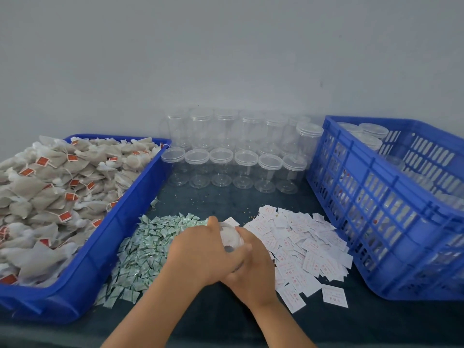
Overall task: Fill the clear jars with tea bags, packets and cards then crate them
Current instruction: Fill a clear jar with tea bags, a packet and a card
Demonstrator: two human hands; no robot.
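Both hands are gripping one clear jar point(229, 238) over the table point(226, 322), the left hand point(198, 249) curling over its upper side, the right hand point(253, 270) cupping it from below. The jar is lying tilted, its long axis pointing away from the person. Packets point(143, 252) are lying left of it, cards point(308, 247) right. The crate point(376, 209) is standing farther right, nearer the right hand; empty jars point(246, 169) are standing beyond.
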